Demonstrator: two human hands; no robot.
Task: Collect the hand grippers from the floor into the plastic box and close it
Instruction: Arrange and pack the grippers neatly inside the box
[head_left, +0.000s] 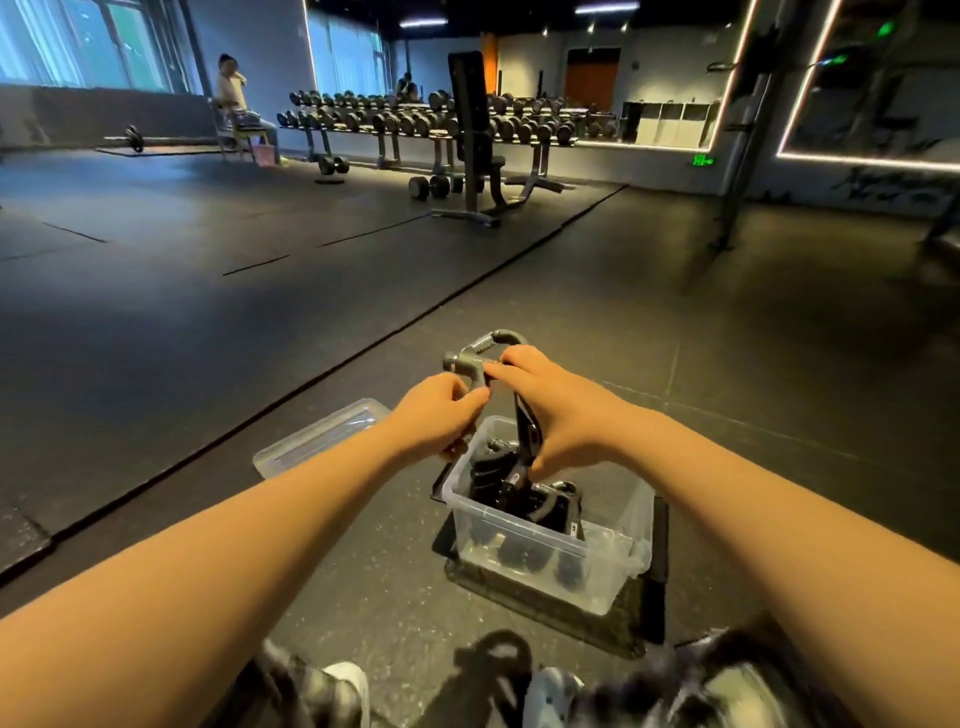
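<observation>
**Hand gripper held over the open plastic box**

Hand gripper, grey with a coiled spring at its top, is held in the air just above the plastic box, gripped by both hands. The left hand has its fingers curled round the left handle. The right hand is clenched on the other side, fingertips at the top near the spring, with the black right handle running down under its palm toward the box.

The clear box stands open on a dark mat on the gym floor. Several black grippers lie piled inside it; their number cannot be told. The clear lid lies flat on the floor to the left of the box, apart from it.

Blurred shoes show at the bottom edge. Far behind stand a long dumbbell rack and a weight bench, with loose dumbbells on the floor beside it. A person sits on a chair near the windows.
</observation>
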